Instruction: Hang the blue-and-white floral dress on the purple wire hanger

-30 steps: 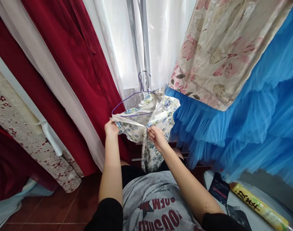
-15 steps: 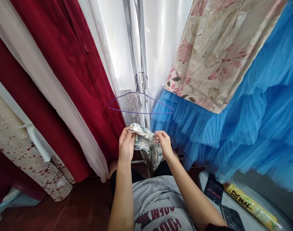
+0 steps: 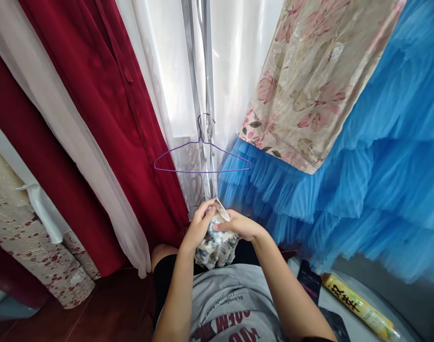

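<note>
A small piece of patterned cloth [image 3: 219, 247], white with blue and dark print, lies bunched over my lap. My left hand [image 3: 202, 222] grips its upper left part, thumb on top. From the right, my right hand [image 3: 238, 224] pinches the same cloth, its thumb pressed on the printed side. A pale folded edge of the cloth sticks up between the two hands. Just beyond them hangs a purple wire hanger [image 3: 202, 170] with nothing on it. The fingers under the cloth are hidden.
Dark red curtains [image 3: 131, 142] hang at the left and a white one behind a metal stand [image 3: 207, 95]. Blue ruffled tulle [image 3: 309, 209] and a floral cloth [image 3: 302, 104] hang at the right. A yellow packet [image 3: 361, 304] and a phone [image 3: 308, 280] lie at lower right.
Both hands have drawn closer together and nearer my body. The cloth, earlier stretched between them, is now bunched lower over my lap. The camera view has shifted slightly.
</note>
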`<action>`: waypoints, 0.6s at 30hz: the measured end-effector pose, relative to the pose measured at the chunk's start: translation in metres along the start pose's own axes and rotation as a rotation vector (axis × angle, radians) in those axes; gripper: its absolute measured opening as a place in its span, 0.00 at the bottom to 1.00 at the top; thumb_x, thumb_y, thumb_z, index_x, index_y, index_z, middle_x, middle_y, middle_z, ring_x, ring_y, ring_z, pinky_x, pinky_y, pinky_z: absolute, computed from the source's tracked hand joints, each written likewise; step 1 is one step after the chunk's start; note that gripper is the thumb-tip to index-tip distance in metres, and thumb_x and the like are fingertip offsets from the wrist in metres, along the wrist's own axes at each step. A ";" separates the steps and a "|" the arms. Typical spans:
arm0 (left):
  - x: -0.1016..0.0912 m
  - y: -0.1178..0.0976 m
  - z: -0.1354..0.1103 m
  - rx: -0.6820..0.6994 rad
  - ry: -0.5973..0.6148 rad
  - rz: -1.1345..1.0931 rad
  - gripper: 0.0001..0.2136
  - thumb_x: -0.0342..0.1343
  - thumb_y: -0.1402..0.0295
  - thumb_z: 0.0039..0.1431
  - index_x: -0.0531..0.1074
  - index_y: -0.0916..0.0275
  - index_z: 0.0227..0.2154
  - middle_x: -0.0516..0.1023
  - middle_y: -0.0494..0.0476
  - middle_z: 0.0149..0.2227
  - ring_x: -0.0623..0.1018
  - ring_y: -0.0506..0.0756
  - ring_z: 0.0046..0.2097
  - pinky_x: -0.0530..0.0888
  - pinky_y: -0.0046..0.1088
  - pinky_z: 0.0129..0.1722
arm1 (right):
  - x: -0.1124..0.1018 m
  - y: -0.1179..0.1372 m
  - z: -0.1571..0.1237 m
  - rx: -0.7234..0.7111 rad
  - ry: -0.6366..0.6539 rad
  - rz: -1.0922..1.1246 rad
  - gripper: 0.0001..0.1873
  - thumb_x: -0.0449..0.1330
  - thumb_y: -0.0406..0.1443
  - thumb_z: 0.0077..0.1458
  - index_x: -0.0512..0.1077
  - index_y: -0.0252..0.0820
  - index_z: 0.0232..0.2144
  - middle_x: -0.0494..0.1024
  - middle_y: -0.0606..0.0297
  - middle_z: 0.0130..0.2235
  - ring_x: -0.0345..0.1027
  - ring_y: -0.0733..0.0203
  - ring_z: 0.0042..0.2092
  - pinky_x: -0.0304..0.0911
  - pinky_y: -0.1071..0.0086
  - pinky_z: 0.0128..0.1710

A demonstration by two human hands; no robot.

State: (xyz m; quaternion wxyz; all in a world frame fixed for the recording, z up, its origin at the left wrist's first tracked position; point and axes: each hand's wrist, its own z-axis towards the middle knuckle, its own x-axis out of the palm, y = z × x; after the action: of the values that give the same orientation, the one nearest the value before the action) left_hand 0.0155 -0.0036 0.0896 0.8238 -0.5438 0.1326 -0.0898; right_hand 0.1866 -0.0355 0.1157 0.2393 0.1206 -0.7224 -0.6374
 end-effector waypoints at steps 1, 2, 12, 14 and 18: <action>0.001 0.005 -0.004 -0.065 0.109 -0.016 0.22 0.50 0.49 0.69 0.76 0.59 0.52 0.76 0.62 0.59 0.72 0.63 0.62 0.66 0.42 0.65 | -0.007 0.003 -0.005 -0.006 -0.033 0.059 0.22 0.78 0.41 0.37 0.76 0.36 0.32 0.77 0.67 0.28 0.71 0.62 0.31 0.66 0.68 0.37; 0.002 0.009 -0.010 -0.126 0.215 -0.022 0.25 0.47 0.47 0.69 0.76 0.60 0.54 0.77 0.62 0.58 0.73 0.64 0.61 0.66 0.43 0.65 | -0.014 0.006 -0.012 -0.020 -0.070 0.126 0.22 0.78 0.40 0.37 0.75 0.37 0.32 0.78 0.67 0.28 0.71 0.62 0.30 0.67 0.68 0.36; -0.002 0.043 -0.050 -0.254 0.854 0.723 0.23 0.59 0.42 0.56 0.81 0.47 0.49 0.81 0.55 0.54 0.72 0.70 0.63 0.48 0.58 0.70 | -0.064 -0.004 -0.078 -0.082 0.312 0.039 0.22 0.78 0.40 0.37 0.74 0.35 0.31 0.74 0.68 0.27 0.66 0.68 0.27 0.64 0.75 0.28; -0.017 0.050 -0.040 -0.259 0.805 0.820 0.20 0.64 0.45 0.52 0.83 0.50 0.41 0.82 0.56 0.51 0.70 0.71 0.64 0.42 0.59 0.70 | -0.072 0.004 -0.088 -0.100 0.380 -0.071 0.22 0.78 0.38 0.38 0.74 0.36 0.33 0.74 0.68 0.29 0.66 0.67 0.30 0.64 0.75 0.30; -0.066 0.048 -0.019 -0.222 0.575 0.762 0.15 0.65 0.51 0.53 0.82 0.57 0.35 0.83 0.55 0.48 0.76 0.67 0.57 0.37 0.59 0.71 | -0.104 0.045 -0.085 -0.055 0.182 -0.408 0.17 0.74 0.37 0.45 0.76 0.37 0.36 0.77 0.66 0.33 0.68 0.64 0.32 0.65 0.73 0.32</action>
State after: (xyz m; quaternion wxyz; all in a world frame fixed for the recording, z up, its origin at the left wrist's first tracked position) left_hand -0.0531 0.0181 0.0465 0.6653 -0.4943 0.5529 0.0861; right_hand 0.3241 -0.0522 0.1456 0.1727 0.3146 -0.6408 -0.6787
